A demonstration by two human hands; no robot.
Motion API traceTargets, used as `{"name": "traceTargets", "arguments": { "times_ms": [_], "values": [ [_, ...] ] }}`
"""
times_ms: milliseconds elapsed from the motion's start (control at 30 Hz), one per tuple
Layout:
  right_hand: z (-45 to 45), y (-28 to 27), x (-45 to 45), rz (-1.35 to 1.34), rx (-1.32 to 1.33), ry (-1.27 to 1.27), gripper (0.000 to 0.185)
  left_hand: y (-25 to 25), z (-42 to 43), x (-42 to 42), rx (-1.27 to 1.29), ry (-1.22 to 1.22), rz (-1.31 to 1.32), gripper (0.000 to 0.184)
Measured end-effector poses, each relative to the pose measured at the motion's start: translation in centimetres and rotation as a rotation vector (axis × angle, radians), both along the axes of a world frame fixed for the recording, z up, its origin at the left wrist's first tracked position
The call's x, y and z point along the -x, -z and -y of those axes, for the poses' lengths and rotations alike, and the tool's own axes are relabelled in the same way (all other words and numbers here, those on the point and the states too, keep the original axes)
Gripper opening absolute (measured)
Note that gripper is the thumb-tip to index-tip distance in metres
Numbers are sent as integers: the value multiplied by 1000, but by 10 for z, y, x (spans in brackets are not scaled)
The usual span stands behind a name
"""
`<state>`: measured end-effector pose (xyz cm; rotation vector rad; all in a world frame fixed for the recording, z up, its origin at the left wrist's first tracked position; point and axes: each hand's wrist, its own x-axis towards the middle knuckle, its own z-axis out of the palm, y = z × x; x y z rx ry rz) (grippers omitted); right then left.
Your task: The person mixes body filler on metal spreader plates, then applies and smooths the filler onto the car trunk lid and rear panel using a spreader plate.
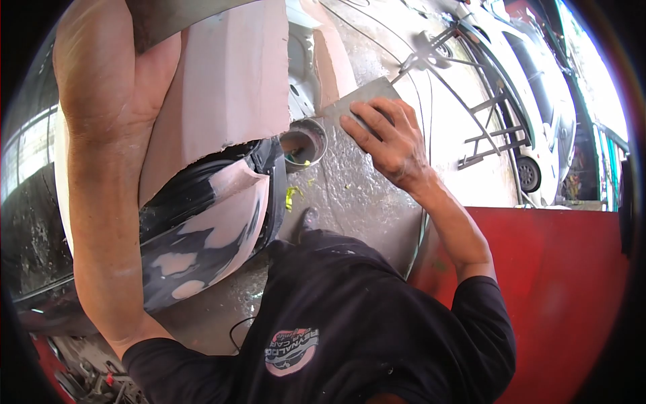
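Observation:
At the upper left, my left hand (111, 81) is over a pinkish filler-coated car panel (222, 87), palm side showing. A flat grey metal plate (182, 20) lies against its upper part, and its fingers are partly cut off by the frame's top. My right hand (390, 138) grips a flat metal spreader (360, 97) from above with bent fingers, to the right of the panel. Just left of that spreader, a round can (306, 145) stands low by the panel's ragged edge. Below the panel is a black and pink patched bumper part (208, 236).
A red panel (545, 289) fills the lower right. Metal stands (484, 124) and a white car (538, 87) are at the upper right. Cables run over the wet-looking floor (356, 195), where yellow-green scraps (291, 197) lie. Tools or parts (94, 380) show at the lower left.

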<state>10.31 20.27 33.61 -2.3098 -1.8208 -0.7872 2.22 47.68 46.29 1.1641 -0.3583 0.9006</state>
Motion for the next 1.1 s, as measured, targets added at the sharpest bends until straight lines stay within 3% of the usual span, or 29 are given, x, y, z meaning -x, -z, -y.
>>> {"name": "traceTargets", "arguments": {
  "times_ms": [567, 733, 833, 967, 1033, 1067, 1100],
  "values": [
    [-10, -8, -13, 17, -88, 37, 47, -10, 3, 11, 34, -48, -53, 31],
    [-8, 0, -12, -4, -52, 23, 46, -13, 0, 7, 39, -172, -55, 31],
    [-1, 1, 0, 1, -41, 13, 45, 3, -17, -5, -74, -26, 95, 31],
    [1, -3, 2, 33, -68, 2, 43, 1, -20, 2, -97, 105, 90, 31],
    [-3, -6, -4, 30, -88, 12, 43, -14, -6, 7, 68, -74, -78, 33],
    [-6, -7, -9, 33, -102, 14, 43, -29, 14, 5, 237, -287, -241, 34],
    [-10, -6, -15, 48, -110, 28, 46, -32, 13, 5, 232, -290, -232, 34]
  ]
}}
